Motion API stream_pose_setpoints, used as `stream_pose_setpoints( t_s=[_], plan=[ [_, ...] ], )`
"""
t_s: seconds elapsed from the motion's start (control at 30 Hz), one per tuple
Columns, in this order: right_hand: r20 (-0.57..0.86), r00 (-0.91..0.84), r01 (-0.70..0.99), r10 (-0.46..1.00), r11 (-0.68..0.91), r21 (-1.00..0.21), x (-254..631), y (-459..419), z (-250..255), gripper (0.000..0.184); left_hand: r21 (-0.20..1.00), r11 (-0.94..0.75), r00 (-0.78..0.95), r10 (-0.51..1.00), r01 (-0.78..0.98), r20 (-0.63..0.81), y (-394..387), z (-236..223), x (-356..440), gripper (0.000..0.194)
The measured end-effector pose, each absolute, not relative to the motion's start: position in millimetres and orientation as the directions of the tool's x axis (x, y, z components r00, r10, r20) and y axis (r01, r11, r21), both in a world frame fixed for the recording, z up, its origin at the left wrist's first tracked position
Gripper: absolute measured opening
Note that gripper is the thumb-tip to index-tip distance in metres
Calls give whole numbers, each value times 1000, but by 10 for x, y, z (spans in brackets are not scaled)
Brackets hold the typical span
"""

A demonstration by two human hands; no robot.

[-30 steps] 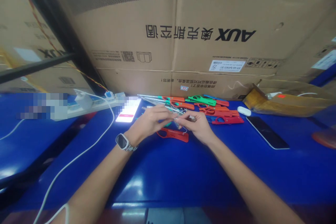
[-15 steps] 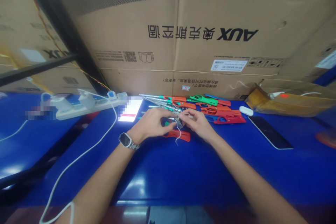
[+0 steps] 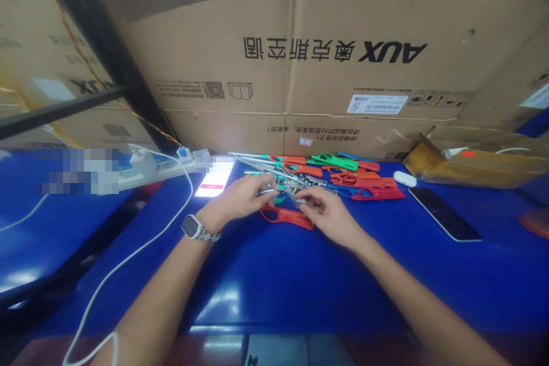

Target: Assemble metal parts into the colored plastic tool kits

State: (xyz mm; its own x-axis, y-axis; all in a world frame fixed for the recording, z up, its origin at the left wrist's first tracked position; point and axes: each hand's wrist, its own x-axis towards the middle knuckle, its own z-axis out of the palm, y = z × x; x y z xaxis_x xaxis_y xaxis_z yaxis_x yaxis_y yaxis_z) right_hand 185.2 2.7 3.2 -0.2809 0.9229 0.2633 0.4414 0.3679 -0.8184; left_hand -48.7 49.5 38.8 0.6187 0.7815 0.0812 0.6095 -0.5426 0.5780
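My left hand (image 3: 242, 197), wearing a watch, has its thumb and fingers curled together beside a small metal-and-teal piece. Whatever lies between those fingertips is too small to make out. My right hand (image 3: 332, 211) is closed on a small metallic part (image 3: 300, 201) with thin wires, partly hidden by the fingers. Below and between the hands lies a red lighter shell half (image 3: 291, 217) with a trigger loop. Just behind are orange long-nosed lighters (image 3: 287, 160) with metal tubes, a green lighter shell (image 3: 334, 161), and red shell pieces (image 3: 373, 187) stacked to the right.
A lit phone (image 3: 214, 177) lies left of the parts, near a white power strip (image 3: 160, 168) and trailing cable (image 3: 141, 246). To the right are a white case (image 3: 404, 179), a dark phone (image 3: 446, 214) and an open carton (image 3: 476, 163). A large cardboard box (image 3: 274, 86) stands behind.
My hands have moved apart: the left shifted left and the right slightly down and right. The white wire that dangled between them no longer hangs there. More of the red shell shows.
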Motion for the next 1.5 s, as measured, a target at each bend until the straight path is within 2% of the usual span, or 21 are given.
stream_pose_setpoints(
  t_s=[0.1,0.17,0.37,0.47,0.57,0.63,0.77,0.93,1.03,1.27,1.37,1.5],
  plan=[
    [309,-286,597,907,421,-683,1841,-45,48,20,609,-530,638,768,590,51,497,335,-504,21],
    [317,-312,628,896,445,-639,1815,-72,53,25,608,-517,635,772,603,27,494,290,-507,19],
    [356,-435,611,827,561,-559,1757,-89,-30,45,541,-551,640,768,635,31,519,179,-522,15],
    [374,-378,608,847,532,-590,1763,-89,-84,50,506,-581,642,764,637,68,539,166,-533,14],
    [377,-291,595,879,475,-649,1767,-77,-139,39,482,-567,620,782,668,60,557,161,-542,14],
    [418,-277,596,865,496,-632,1756,-63,-175,27,495,-557,619,784,667,48,572,150,-548,13],
    [530,-343,618,775,612,-494,1709,-56,-219,20,520,-545,624,781,658,29,607,113,-562,13],
    [469,-454,680,757,635,-367,1681,-123,-187,26,541,-508,593,805,670,22,629,84,-580,15],
    [420,-442,696,793,599,-397,1709,-145,-164,27,544,-500,584,811,674,22,628,87,-585,16],
    [357,-337,610,871,491,-622,1785,-67,-182,24,544,-512,596,803,665,26,640,80,-594,16],
    [345,-342,607,874,486,-629,1792,-60,-174,9,551,-503,593,805,666,20,640,85,-590,15],
    [356,-377,620,855,518,-589,1787,-66,-193,11,552,-490,583,812,675,8,630,106,-578,14]
  ],
)
